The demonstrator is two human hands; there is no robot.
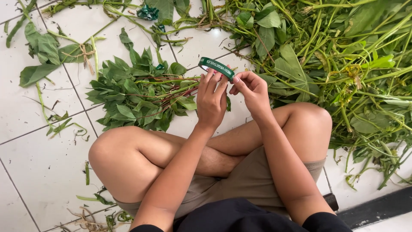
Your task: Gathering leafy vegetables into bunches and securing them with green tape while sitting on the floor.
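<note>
My left hand (210, 101) grips the stems of a bunch of leafy greens (137, 96) that lies on the white tiled floor in front of my crossed legs. A green tape strip (216, 68) with white print runs between both hands, above the stems. My right hand (251, 88) pinches the right end of that tape with fingertips, close beside the left hand.
A large heap of loose green stalks and leaves (334, 56) covers the floor at the right and top. Scattered leaves (43, 51) and a tied small bundle lie at the upper left. A dark floor edge (377, 208) runs at the lower right.
</note>
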